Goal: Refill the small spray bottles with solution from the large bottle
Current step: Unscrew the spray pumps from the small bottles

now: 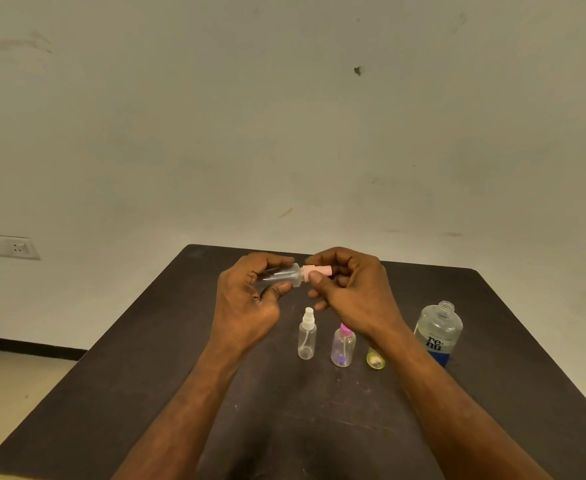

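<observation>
Above the dark table (146,393), my left hand (246,303) grips a small clear spray bottle (284,276) held on its side. My right hand (350,292) pinches its pale pink spray cap (315,272), which sits at the bottle's neck. On the table below stand a clear bottle with a white sprayer (307,336), a clear bottle with a magenta sprayer (343,346) and a yellowish bottle (375,360), partly hidden by my right wrist. The large bottle (438,332) stands uncapped at the right, with clear liquid and a blue base.
A pale wall rises right behind the table's far edge. A wall socket (10,247) sits low on the left. Floor shows beside the table at the left and the far right.
</observation>
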